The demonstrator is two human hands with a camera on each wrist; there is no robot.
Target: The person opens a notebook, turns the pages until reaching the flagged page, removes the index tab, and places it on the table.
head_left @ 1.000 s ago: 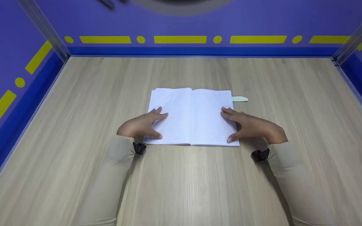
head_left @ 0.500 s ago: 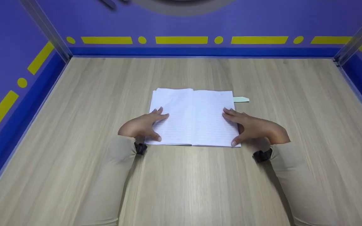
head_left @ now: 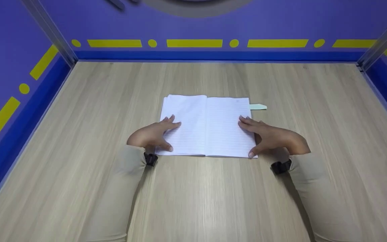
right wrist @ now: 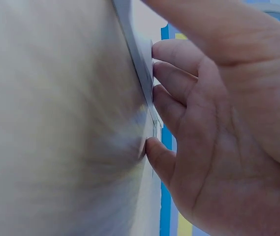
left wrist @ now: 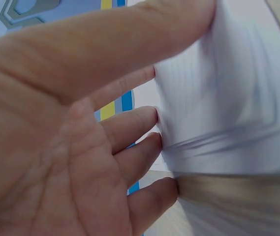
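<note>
An open notebook (head_left: pixel 193 126) with white ruled pages lies flat on the table. On its left page rest the fingertips and thumb of my left hand (head_left: pixel 153 133), spread apart. My right hand (head_left: pixel 272 135) touches the right page the same way, its thumb near the lower right corner. A pale green tab (head_left: pixel 258 107) sticks out past the notebook's upper right edge. The left wrist view shows the left hand's fingertips (left wrist: pixel 152 118) against the loose page edges. In the right wrist view, the little finger (right wrist: pixel 160 160) touches the tabletop beside the notebook.
The wood-grain table (head_left: pixel 193 198) extends around the notebook on all sides. Blue-purple walls with yellow marks (head_left: pixel 194 43) stand at the back, left and right. A black wrist strap (head_left: pixel 150 159) shows at the left cuff, another strap (head_left: pixel 281 166) at the right.
The right thumb has slid slightly outward and down toward the page's lower right corner. The left hand stays in place on its page. The whole view has shifted a little.
</note>
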